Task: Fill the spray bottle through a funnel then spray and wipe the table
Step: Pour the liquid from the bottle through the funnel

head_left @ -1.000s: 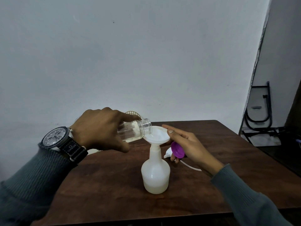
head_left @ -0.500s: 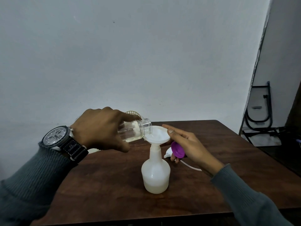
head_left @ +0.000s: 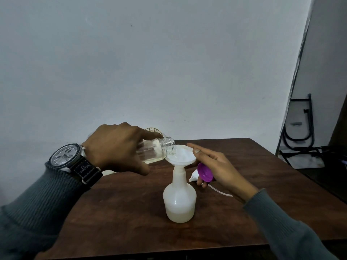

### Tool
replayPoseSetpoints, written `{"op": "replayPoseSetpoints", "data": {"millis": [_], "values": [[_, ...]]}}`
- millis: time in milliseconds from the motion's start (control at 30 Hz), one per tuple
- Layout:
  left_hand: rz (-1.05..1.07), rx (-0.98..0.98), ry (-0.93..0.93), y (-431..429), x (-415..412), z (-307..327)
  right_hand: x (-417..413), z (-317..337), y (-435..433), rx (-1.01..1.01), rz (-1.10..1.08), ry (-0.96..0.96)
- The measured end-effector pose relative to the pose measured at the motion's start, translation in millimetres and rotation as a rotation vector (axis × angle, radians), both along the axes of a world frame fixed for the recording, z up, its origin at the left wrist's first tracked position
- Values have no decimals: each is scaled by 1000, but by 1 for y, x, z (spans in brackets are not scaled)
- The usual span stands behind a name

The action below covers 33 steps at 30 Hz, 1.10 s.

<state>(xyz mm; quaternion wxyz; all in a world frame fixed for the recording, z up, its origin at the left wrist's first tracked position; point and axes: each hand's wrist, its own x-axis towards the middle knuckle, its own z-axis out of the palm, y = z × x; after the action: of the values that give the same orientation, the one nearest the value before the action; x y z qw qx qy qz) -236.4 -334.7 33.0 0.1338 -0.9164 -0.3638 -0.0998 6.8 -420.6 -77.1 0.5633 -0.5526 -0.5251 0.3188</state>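
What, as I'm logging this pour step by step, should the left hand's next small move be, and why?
Probably tilt the jar a little further with the left hand: liquid is left in it, its mouth sits over the funnel, and the spray bottle is filled only near its base.

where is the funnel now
Head view, centre of the table: the funnel sits in the spray bottle neck, between the tilted jar on its left and the right hand touching its right rim.

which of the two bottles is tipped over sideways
The clear plastic bottle gripped in the left hand, tilted with its open mouth over the white funnel; the white spray bottle stands upright on the brown wooden table.
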Motion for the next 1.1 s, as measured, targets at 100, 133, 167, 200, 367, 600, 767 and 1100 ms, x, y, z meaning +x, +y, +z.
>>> {"op": "replayPoseSetpoints", "data": {"millis": [100, 133, 167, 200, 367, 600, 767, 1100], "values": [[1, -3, 2, 0, 0, 1, 0, -1, 0, 2, 0, 4], [1, -4, 3, 0, 0, 1, 0, -1, 0, 3, -1, 5], [2, -3, 3, 0, 0, 1, 0, -1, 0, 4, -1, 5], [2, -2, 3, 0, 0, 1, 0, -1, 0, 4, -3, 4], [4, 0, 0, 0, 0, 0, 0, -1, 1, 6, -6, 0], [-2, 2, 1, 1, 0, 1, 0, -1, 0, 2, -10, -6], [-4, 10, -1, -1, 0, 1, 1, -1, 0, 6, -7, 2], [0, 4, 8, 0, 0, 1, 0, -1, 0, 12, -5, -4]]}}
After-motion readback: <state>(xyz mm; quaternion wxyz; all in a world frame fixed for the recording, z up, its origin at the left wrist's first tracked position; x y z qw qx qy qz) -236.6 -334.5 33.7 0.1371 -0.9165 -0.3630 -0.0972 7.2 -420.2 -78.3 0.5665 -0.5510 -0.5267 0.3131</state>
